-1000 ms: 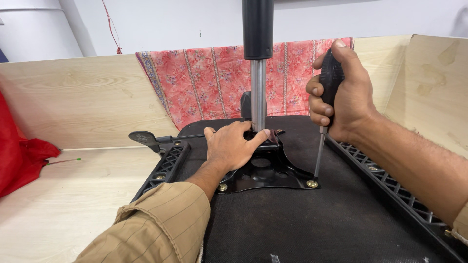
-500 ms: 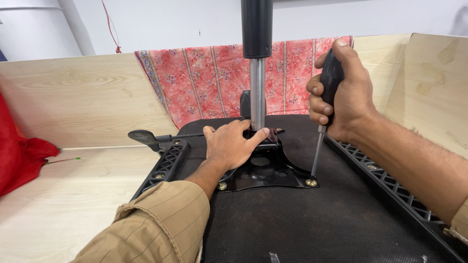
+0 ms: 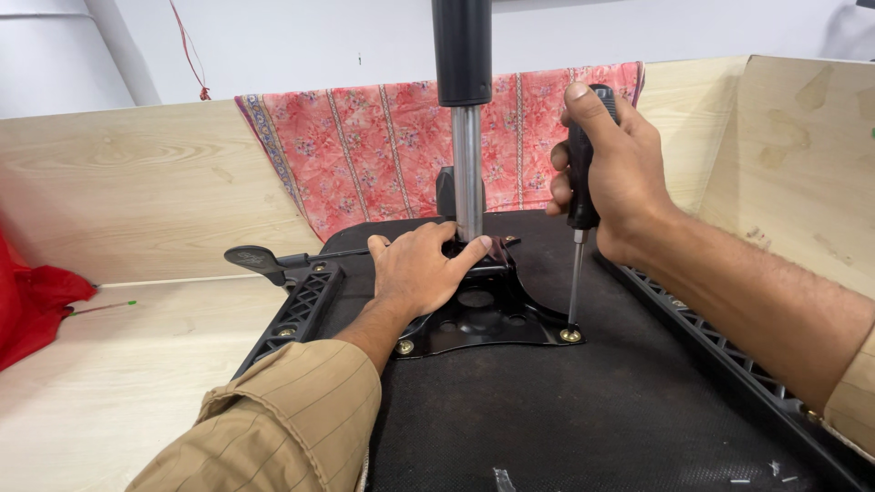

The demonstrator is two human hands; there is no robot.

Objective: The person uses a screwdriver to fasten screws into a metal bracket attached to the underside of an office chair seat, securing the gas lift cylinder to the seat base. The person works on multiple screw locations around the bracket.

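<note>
An upturned black office chair seat [image 3: 565,410] lies on a pale wooden bench. A black metal mechanism plate [image 3: 497,319] is bolted to its underside, with a chrome gas cylinder [image 3: 468,173] rising from it. My left hand [image 3: 421,269] presses flat on the plate beside the cylinder's base. My right hand [image 3: 612,169] grips the black handle of a screwdriver [image 3: 578,246] held upright, its tip set in a brass screw [image 3: 571,335] at the plate's right front corner. Another brass screw [image 3: 405,347] shows at the left front corner.
A black adjustment lever [image 3: 260,260] sticks out left of the plate. Black plastic armrest brackets [image 3: 296,314] run along both seat edges. A pink floral cloth [image 3: 365,155] hangs over the back board. Red fabric [image 3: 32,301] lies at far left. Wooden boards wall the bench.
</note>
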